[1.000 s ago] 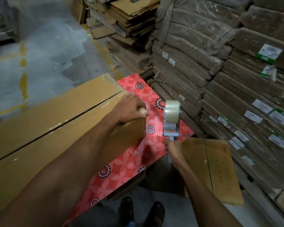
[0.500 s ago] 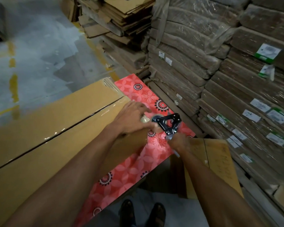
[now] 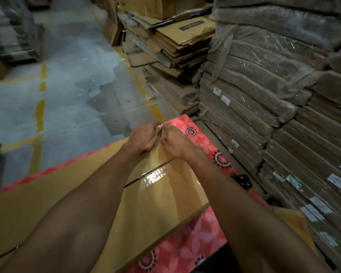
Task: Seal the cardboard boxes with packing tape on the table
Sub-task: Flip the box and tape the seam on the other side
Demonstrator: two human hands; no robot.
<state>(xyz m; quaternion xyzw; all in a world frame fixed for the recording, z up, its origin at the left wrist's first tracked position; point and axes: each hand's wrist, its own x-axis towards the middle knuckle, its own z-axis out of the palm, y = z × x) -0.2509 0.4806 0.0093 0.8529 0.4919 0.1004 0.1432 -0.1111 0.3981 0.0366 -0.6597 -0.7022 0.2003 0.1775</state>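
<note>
Both bare forearms reach straight forward and converge at the far end of the long flat brown cardboard box [image 3: 47,194], which lies on the table covered in red flower-patterned cloth [image 3: 185,251]. The left hand [image 3: 144,137] and right hand [image 3: 176,142] sit knuckles-up, just beside each other, fingers curled down over the box's far edge where its centre seam ends. A small whitish scrap [image 3: 160,126] shows between their fingertips; whether they pinch it or merely press there cannot be told. A glossy clear packing tape strip [image 3: 154,176] runs along the seam between the arms. A blurred black object [image 3: 243,181] lies on the cloth to the right.
</note>
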